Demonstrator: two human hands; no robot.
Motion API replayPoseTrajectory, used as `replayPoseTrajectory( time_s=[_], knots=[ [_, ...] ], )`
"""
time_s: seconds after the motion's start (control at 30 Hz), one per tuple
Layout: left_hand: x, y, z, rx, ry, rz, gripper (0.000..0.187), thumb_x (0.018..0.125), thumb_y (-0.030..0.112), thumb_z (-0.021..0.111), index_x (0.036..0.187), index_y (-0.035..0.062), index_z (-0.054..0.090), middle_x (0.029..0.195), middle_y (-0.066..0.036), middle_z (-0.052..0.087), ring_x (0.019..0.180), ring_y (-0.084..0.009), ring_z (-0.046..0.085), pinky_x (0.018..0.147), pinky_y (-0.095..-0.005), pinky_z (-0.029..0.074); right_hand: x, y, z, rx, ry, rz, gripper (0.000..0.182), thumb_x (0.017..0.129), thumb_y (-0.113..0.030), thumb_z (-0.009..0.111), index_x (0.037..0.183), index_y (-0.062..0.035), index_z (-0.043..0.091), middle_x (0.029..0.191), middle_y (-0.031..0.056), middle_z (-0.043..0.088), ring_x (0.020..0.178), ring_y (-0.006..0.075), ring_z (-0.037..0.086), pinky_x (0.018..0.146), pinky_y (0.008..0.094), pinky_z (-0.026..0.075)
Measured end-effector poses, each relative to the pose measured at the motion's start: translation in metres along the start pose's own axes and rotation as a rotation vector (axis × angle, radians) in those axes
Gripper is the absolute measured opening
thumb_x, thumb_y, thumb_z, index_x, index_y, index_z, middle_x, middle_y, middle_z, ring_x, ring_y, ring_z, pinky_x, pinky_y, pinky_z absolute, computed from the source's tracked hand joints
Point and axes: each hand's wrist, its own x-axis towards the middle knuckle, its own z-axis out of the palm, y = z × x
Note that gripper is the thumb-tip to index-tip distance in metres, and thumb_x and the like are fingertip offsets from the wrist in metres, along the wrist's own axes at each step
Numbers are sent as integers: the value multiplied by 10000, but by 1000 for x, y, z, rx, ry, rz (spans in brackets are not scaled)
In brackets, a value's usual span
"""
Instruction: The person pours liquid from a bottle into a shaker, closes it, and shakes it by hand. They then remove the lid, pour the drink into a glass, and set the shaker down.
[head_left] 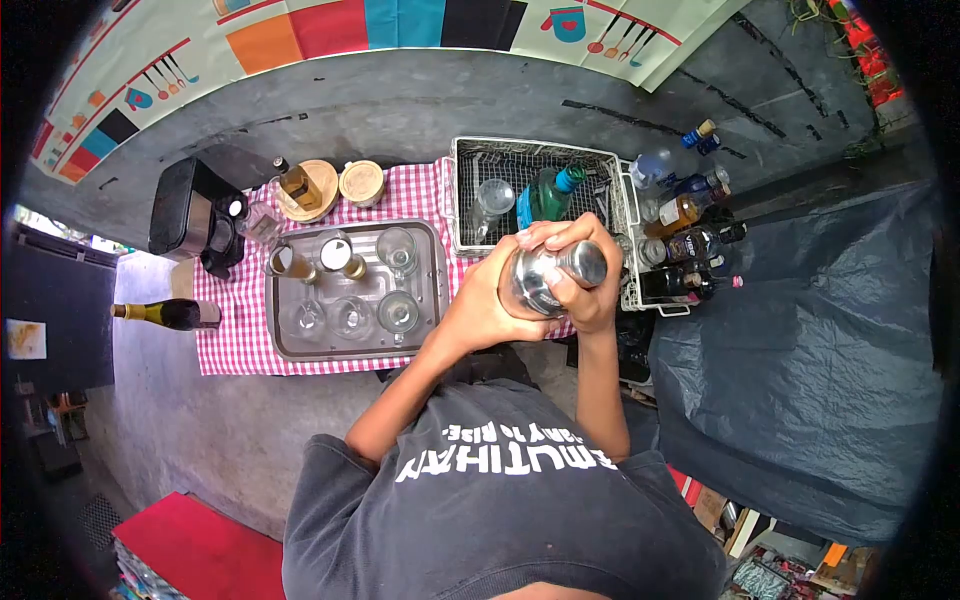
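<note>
Left hand (488, 305) and right hand (600, 300), forearms reaching forward, together clasp the metal shaker (535, 280) before my chest near the wire basket (540, 148), its long axis tilted, capped end pointing up and rightward.

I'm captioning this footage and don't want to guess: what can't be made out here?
All in the head view:
Contents of the metal shaker: hidden by its closed top.
The shaker's lower end: hidden by its own body and the left hand and right hand.
Wording on the green bottle: too small.
Red surface: cut off by the bottom edge.
</note>
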Motion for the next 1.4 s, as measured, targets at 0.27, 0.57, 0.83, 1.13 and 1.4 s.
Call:
replayPoseTrajectory(
  time_s=[0.27, 0.57, 0.83, 1.13, 1.4],
  knots=[
    [-2, -3, 3, 42, 35, 89, 812, 518, 225, 834, 1198, -1, 452, 1051, -156, 590, 969, -257, 607, 857, -355, 478, -2, 0, 2, 58, 10, 15, 229, 689, -102, 635, 859, -5, 515, 880, 180, 646, 877, 234, 630, 884, 396, 475],
    [-2, 9, -1, 74, -32, 62, 844, 519, 239, 864, 1216, -8, 458, 1076, -137, 596, 997, -202, 598, 875, -329, 473, -1, -6, 5, 101, 53, 75, 297, 673, -185, 661, 848, -4, 504, 863, 160, 647, 864, 218, 629, 889, 384, 469],
    [-7, 21, 1, 167, 14, 150, 783, 528, 231, 837, 1152, -6, 427, 1001, -178, 588, 930, -369, 614, 812, -397, 491, -4, -11, 0, 154, -16, 61, 292, 666, -167, 634, 862, 9, 511, 897, 182, 645, 887, 224, 632, 919, 388, 462],
    [1, 1, -4, -32, -1, 40, 877, 508, 295, 883, 1190, -4, 420, 1077, -134, 559, 1036, -195, 550, 898, -332, 447, 9, -16, -4, 133, -81, 314, 423, 742, -315, 631, 996, 16, 557, 1001, 143, 627, 977, 209, 595, 913, 333, 441],
    [18, 1, -3, -542, -95, -84, 1025, 588, 246, 869, 1370, -10, 258, 1302, -113, 410, 1239, -210, 403, 1049, -346, 323, 16, 6, -10, 187, -29, 288, 436, 712, -268, 688, 1038, -5, 565, 1013, 126, 618, 964, 202, 594, 904, 343, 453]
  ],
)
